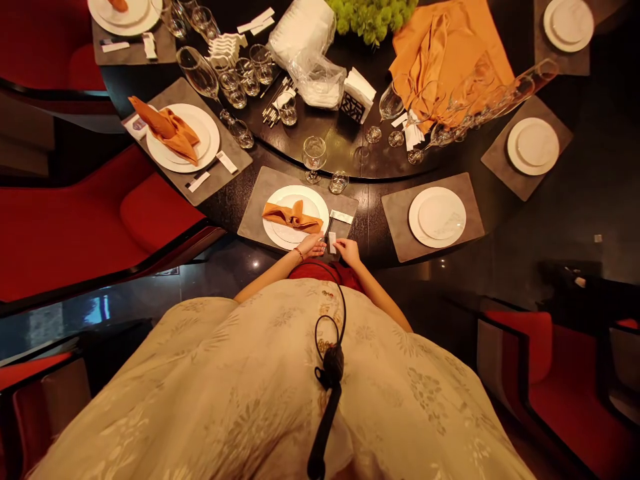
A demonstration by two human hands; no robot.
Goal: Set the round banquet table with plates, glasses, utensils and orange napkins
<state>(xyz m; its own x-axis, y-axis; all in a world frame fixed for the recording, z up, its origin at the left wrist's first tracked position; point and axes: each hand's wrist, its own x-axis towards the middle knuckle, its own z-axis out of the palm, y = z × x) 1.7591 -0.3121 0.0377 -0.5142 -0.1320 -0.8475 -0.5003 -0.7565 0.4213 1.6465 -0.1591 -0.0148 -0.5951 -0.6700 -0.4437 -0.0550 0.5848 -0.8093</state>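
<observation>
At the near edge of a grey placemat [253, 220], my right hand [349, 251] pinches the edge of a small white paper chopstick sleeve [333, 241]. Dark chopsticks [329, 227] stick out from its upper end. My left hand [313, 246] is just left of the sleeve, palm up with fingers stretched out; whether it touches the chopsticks I cannot make out. Above the sleeve lies a white packet [341, 217]. An orange folded napkin [295, 217] rests on stacked white plates [274, 233] to the left. A stemmed glass [314, 157] and a small tumbler [339, 181] stand behind.
Plates on a placemat [393, 227] are to the right; a finished-looking setting with an orange napkin [173, 133] is left. The raised turntable [320, 133] bears several glasses [250, 77], a plastic-wrapped stack [303, 30] and orange cloths [445, 47]. Red chairs [170, 213] flank the table.
</observation>
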